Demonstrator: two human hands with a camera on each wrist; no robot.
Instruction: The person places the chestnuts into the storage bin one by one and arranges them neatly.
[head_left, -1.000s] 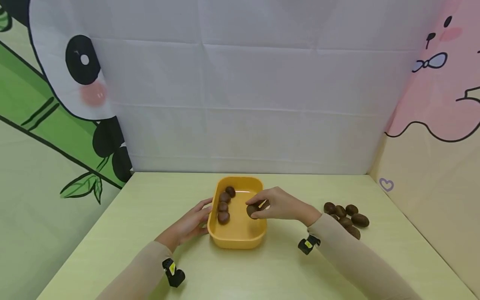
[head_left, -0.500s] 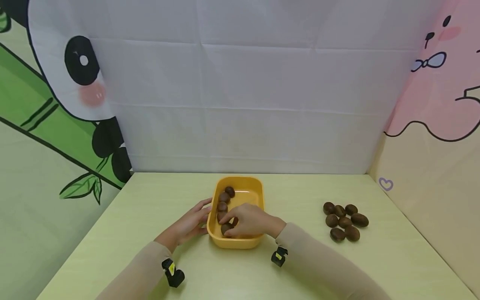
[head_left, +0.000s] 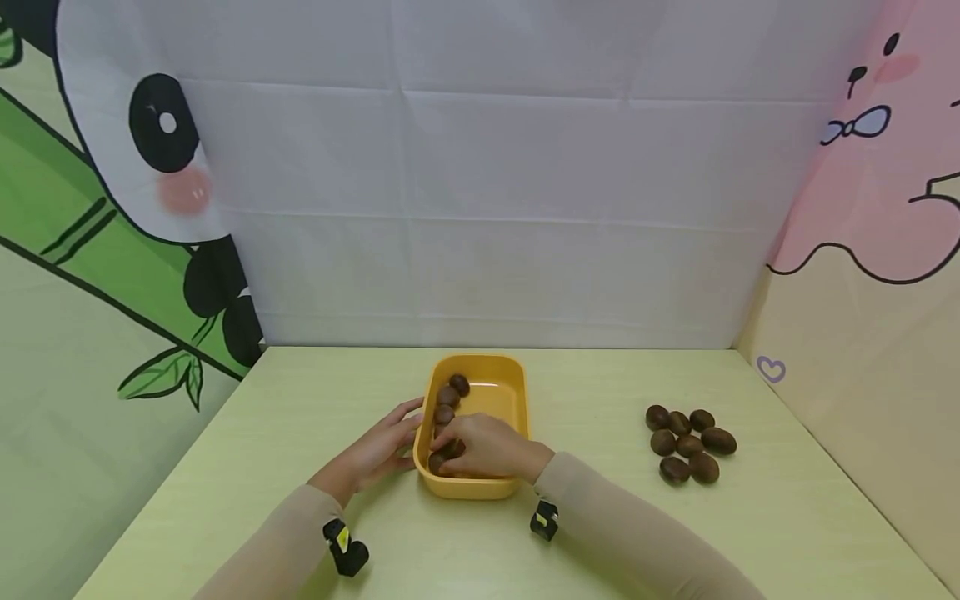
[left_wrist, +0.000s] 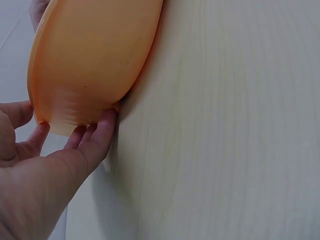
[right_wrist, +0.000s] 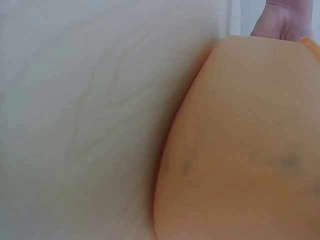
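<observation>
A yellow rectangular tray (head_left: 498, 400) stands mid-table in the head view, with a row of brown chestnuts (head_left: 447, 397) along its inner left side. My left hand (head_left: 378, 457) rests its fingers against the tray's outer left wall. In the left wrist view these fingers (left_wrist: 102, 132) lie fairly straight on the wall and rim. Inside the tray's near left corner, my right hand (head_left: 487, 446) pinches a chestnut (head_left: 437, 462) between thumb and fingers, which partly cover it. The right wrist view has only the tray's outer wall (right_wrist: 240, 140) and the left hand behind it, not the right hand.
On the table's right side lies a loose group of several chestnuts (head_left: 688, 446). A pale cloth wall (head_left: 480, 192) closes off the back, with printed cartoon panels left and right. Small black cameras (head_left: 346, 547) sit on both wrists.
My right hand has carried a chestnut from the tray's right side to the near left end of the row. The left hand and tray have stayed in place.
</observation>
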